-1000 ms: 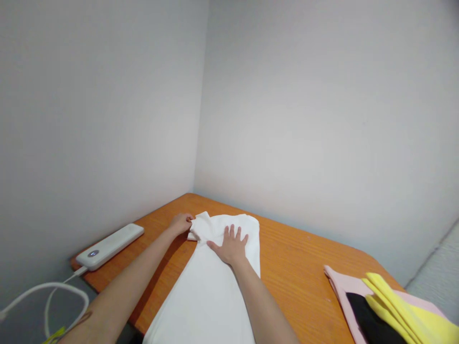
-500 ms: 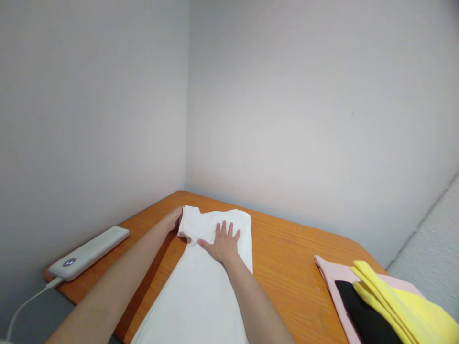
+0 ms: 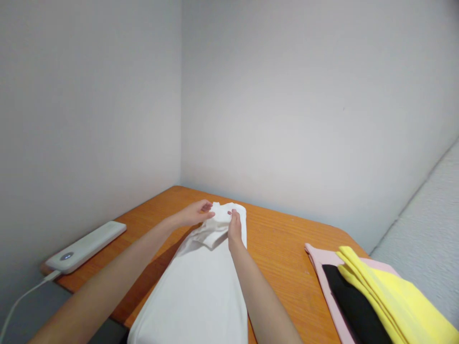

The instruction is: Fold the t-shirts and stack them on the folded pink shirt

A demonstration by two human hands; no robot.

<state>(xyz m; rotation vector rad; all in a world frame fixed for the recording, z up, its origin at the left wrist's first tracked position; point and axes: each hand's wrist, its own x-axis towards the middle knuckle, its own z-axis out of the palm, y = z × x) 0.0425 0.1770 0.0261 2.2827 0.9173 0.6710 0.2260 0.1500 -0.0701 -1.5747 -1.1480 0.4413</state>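
A white T-shirt (image 3: pixel 201 291), folded lengthwise into a long strip, lies on the wooden table with its near end toward me. At its far end a sleeve flap is turned inward over the body and looks creased. My left hand (image 3: pixel 196 213) is at the left edge of this flap, thumb and fingers apart, the fingertips close to the cloth. On the right side of the flap my right hand (image 3: pixel 234 230) stands on its edge against the shirt, fingers stretched away from me and thumb apart.
At the right of the table (image 3: pixel 279 267) lie folded clothes: pink cloth (image 3: pixel 315 253) beneath, then black cloth (image 3: pixel 353 298) and yellow cloth (image 3: pixel 398 296). A white power bank (image 3: pixel 88 246) with a cable sits by the left edge. Walls (image 3: pixel 268 119) close off the back and left.
The sleeve has been folded from the left inward over the shirt. My left hand has let go of it and moved right; my right hand has turned from lying flat onto its edge.
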